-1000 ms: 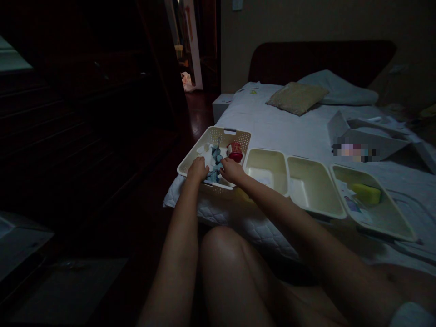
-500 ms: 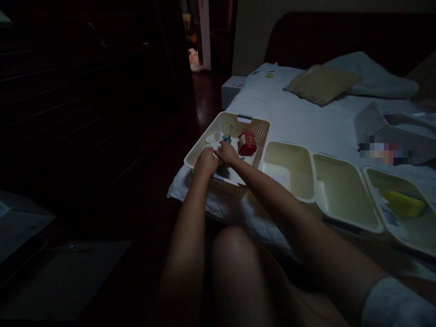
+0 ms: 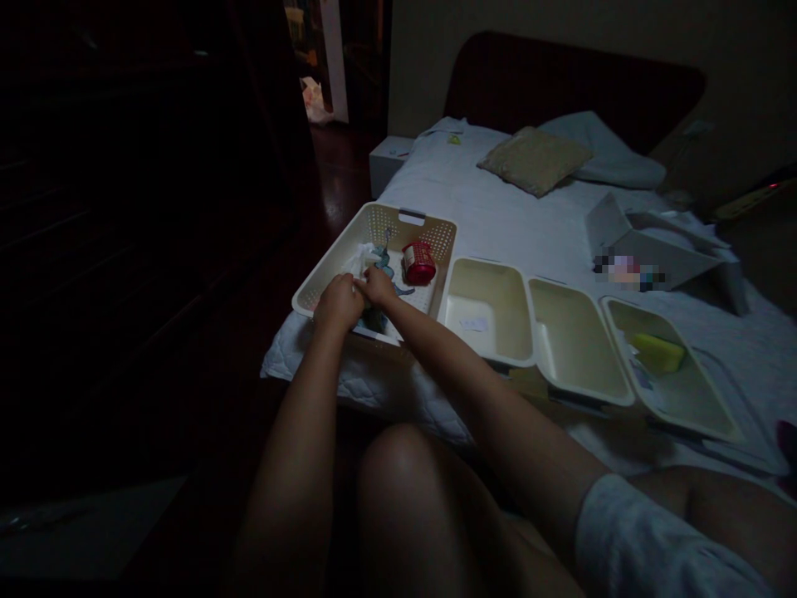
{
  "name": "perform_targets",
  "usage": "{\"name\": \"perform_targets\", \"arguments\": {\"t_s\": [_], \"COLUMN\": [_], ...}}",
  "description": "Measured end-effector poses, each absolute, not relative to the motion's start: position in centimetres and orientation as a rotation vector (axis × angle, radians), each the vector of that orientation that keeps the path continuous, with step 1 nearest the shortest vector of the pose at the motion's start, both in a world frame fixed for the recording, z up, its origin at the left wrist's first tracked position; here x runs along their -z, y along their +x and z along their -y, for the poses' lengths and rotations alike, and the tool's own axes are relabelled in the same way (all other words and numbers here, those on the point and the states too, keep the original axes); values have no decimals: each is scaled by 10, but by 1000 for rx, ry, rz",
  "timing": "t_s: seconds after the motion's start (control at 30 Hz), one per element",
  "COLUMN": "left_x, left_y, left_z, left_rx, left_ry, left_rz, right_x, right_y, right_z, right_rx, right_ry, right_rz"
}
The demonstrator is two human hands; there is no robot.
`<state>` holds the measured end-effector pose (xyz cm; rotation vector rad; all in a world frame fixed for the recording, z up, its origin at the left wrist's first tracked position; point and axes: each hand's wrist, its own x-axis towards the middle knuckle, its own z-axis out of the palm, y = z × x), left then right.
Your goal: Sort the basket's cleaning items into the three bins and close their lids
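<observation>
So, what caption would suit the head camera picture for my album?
Left hand and right hand close together at a perforated basket, a red item inside, on a bed.

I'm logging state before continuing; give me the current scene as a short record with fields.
left hand: left hand in the near-left part of the perforated basket; grip unclear
right hand: right hand close beside it, next to a blue-green item; grip unclear
also in basket: red container lying on its side; white item
right of basket: row of three plain bins
first bin: white slip on its bottom
third bin: yellow object
support: bed
farther back: tan pillow
light: dim
</observation>
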<state>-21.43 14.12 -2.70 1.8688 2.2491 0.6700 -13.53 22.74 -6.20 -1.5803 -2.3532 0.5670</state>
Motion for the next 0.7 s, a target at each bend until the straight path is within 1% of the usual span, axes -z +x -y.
{"name": "perform_targets", "arguments": {"t_s": [0.33,0.57,0.7], "left_x": [23,24,27], "left_y": [-211,-211,-212], "left_z": [-138,-139,-141], "left_rx": [-702,-680,-694], "left_ry": [1861,1853,1868], "left_rz": [-2241,-2235,-2236], "right_x": [65,66,61], "right_y": [-130,-127,-124], "right_z": [-221,-219,-213], "right_rx": [-694,-738,-831], "right_ry": [-1388,-1414,-1414], "right_rz": [2156,2105,2058]}}
